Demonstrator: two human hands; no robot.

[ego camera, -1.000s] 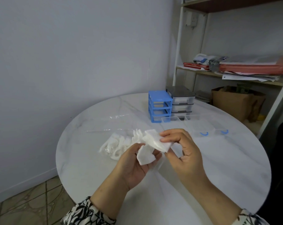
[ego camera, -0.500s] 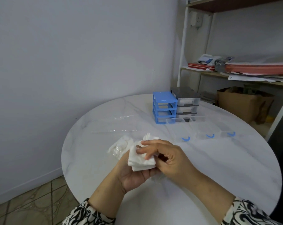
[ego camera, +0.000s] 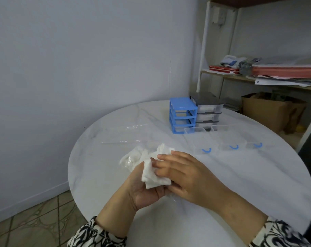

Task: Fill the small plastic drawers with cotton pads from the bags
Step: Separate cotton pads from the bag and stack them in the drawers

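My left hand point(ego camera: 144, 195) cradles a small stack of white cotton pads point(ego camera: 153, 177) from below. Over the stack lies my right hand point(ego camera: 185, 175), its fingers pressing the pads from above. Just behind them a clear bag with more cotton pads point(ego camera: 133, 157) lies on the round white table point(ego camera: 240, 184). Three clear drawers with blue handles point(ego camera: 199, 141) point(ego camera: 226, 138) point(ego camera: 252, 138) sit pulled out in a row on the table. Behind them stand the blue drawer frame point(ego camera: 182, 114) and a grey drawer unit point(ego camera: 209, 111) whose drawers hold white pads.
An empty clear plastic bag point(ego camera: 126, 134) lies flat at the table's far left. A white shelf rack point(ego camera: 258, 75) with papers and a brown paper bag point(ego camera: 272, 111) stands behind the table on the right. The wall is close on the left.
The loose pads pinched apart between both hands have been gathered into one stack in my left palm. My right hand has come down over the stack.
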